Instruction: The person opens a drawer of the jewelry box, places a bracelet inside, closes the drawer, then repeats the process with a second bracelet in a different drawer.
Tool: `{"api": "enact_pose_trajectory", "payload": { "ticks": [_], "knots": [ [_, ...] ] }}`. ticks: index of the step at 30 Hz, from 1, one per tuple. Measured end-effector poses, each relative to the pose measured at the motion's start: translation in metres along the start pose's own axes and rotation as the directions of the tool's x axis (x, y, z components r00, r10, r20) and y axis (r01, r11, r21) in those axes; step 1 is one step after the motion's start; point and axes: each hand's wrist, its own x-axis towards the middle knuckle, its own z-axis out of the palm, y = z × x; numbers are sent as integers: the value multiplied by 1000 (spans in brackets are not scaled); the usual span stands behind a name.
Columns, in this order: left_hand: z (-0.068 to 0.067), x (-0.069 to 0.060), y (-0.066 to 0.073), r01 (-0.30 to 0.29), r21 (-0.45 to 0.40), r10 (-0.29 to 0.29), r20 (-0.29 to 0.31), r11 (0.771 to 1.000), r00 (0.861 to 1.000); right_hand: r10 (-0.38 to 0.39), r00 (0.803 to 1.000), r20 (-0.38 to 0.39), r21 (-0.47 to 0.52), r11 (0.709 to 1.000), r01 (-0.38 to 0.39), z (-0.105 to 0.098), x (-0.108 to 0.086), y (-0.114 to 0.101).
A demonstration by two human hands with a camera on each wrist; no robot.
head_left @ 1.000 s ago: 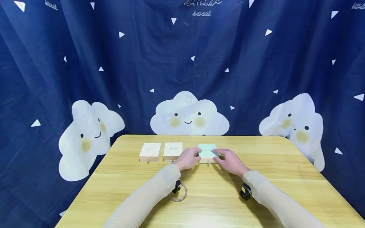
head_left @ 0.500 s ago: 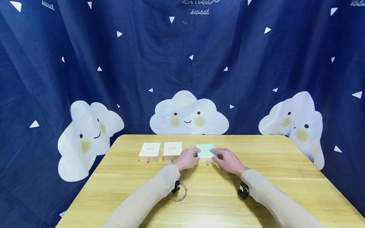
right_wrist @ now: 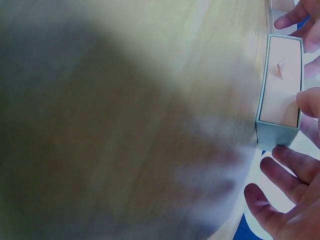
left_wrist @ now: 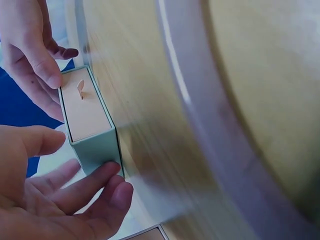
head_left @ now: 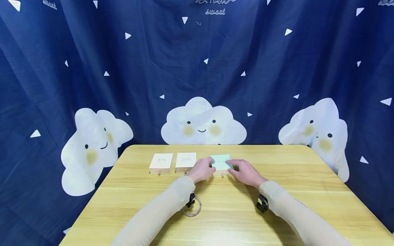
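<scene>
A mint-green drawer box (head_left: 220,160) with a pale pink front lies on the table between both hands. A small ribbon tab (left_wrist: 80,89) stands out from that front. My left hand (head_left: 201,169) is at the box's left side, its fingertips (left_wrist: 111,168) touching the side wall. On the opposite side is my right hand (head_left: 246,173), with one fingertip (right_wrist: 281,150) against the right wall and the thumb (right_wrist: 310,101) at the front's upper edge. Fingers of both hands are loosely bent rather than wrapped around the box. The box's back is hidden.
Two white drawer boxes (head_left: 161,162) (head_left: 186,161) sit in a row left of the green one, the nearer close to my left hand. A lilac bangle (head_left: 193,215) hangs at my left wrist. Behind the wooden table (head_left: 277,157) is a blue cloud-print curtain (head_left: 203,75).
The green box has slid slightly left toward the white boxes, and my right hand has moved left with it. My left hand stays nearly in place at its side.
</scene>
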Motion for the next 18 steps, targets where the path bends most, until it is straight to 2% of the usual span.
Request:
{"api": "enact_pose_trajectory", "payload": {
  "ticks": [8, 18],
  "knots": [
    [-2, 2, 4, 67, -14, -67, -11, 998, 998, 2, 999, 40, -38, 999, 0, 0, 1, -3],
    [-1, 7, 4, 59, -9, -59, -13, 998, 998, 43, 999, 18, -71, 997, -42, -6, -3, -13]
  ]
}}
